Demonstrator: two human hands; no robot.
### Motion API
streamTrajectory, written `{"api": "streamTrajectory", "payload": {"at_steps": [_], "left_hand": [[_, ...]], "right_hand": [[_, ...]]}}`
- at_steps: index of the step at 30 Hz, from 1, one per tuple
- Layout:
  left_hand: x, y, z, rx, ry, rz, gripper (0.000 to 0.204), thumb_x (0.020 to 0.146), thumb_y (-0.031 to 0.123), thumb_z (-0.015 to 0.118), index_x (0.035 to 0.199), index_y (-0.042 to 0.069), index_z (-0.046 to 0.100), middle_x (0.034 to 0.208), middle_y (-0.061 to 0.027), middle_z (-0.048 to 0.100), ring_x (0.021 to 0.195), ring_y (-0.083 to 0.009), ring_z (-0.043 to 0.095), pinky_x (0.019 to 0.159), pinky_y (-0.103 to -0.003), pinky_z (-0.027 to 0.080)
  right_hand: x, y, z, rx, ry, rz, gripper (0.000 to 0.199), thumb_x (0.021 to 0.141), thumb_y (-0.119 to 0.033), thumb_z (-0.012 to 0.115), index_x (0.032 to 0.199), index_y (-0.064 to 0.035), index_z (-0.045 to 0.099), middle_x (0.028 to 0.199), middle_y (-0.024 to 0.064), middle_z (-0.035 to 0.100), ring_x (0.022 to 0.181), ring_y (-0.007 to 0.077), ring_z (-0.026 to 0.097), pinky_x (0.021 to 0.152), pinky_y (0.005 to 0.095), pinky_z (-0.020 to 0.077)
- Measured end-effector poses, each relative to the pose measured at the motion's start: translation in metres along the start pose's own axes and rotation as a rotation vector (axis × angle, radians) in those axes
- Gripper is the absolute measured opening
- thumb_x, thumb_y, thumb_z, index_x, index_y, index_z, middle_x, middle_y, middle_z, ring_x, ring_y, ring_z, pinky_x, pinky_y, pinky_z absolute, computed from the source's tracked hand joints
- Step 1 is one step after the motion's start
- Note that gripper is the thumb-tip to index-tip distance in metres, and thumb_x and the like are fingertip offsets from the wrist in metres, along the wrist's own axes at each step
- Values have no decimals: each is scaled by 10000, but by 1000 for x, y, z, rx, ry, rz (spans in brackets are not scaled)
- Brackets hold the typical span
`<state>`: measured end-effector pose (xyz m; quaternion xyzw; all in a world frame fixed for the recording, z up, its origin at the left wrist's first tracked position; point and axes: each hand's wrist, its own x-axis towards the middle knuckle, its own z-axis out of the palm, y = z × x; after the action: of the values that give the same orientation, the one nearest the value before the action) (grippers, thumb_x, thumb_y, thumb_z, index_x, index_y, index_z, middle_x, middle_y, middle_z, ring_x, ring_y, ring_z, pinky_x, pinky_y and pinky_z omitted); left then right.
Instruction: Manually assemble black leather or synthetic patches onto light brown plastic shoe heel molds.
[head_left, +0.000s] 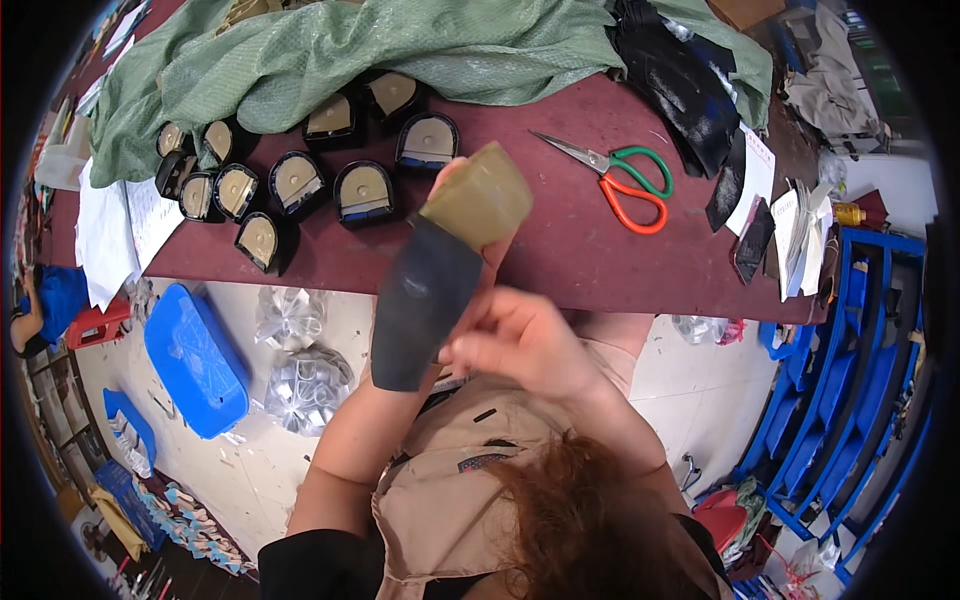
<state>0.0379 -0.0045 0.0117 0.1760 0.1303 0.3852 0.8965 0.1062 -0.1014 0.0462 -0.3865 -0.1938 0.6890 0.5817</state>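
My left hand [494,254], mostly hidden, is closed around a tan, glossy shoe heel block [485,195] held above the table's front edge. A smooth black leather-like piece [425,305] hangs from the block's lower end and covers part of my wrist. At the right edge of that piece is my right hand [530,340], its fingers curled and its thumb against the edge. Just beyond, several black-covered heels [363,192] with tan tops stand grouped on the table's left side. Scissors [610,165] with one green and one red handle lie open to the right.
Green woven sheeting [400,45] lies along the far side of the dark red table [560,260]. Black scraps [675,90] and paper strips [800,235] sit at the right. Below are a blue tray [195,360], clear bags [305,390] and a blue rack [830,380].
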Motion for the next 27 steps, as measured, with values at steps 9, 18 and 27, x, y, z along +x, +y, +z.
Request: {"api": "streamTrajectory", "payload": {"at_steps": [9, 18, 27], "left_hand": [[17, 4, -13, 393, -8, 179, 608, 894, 30, 543, 1437, 112, 283, 1388, -71, 416, 1252, -191, 443, 1074, -344, 359], [23, -6, -16, 359, 156, 271, 626, 904, 30, 523, 1453, 148, 245, 1219, -27, 478, 896, -85, 505, 748, -200, 453], [24, 4, -3, 70, -34, 217, 438, 992, 305, 455, 1394, 173, 341, 1255, -62, 489, 1060, -162, 521, 926, -285, 453]], "right_hand": [[-18, -22, -14, -329, 372, -238, 175, 963, -154, 548, 1030, 3, 586, 758, 2, 608, 593, 28, 537, 509, 185, 432], [10, 28, 7, -836, 370, -481, 697, 765, -300, 784, 1249, -1, 382, 1136, 120, 487, 969, 209, 503, 844, 322, 434], [-9, 8, -3, -997, 370, -1115, 719, 849, -362, 673, 1353, 52, 372, 1337, 233, 411, 1229, 372, 424, 996, 443, 388]]}}
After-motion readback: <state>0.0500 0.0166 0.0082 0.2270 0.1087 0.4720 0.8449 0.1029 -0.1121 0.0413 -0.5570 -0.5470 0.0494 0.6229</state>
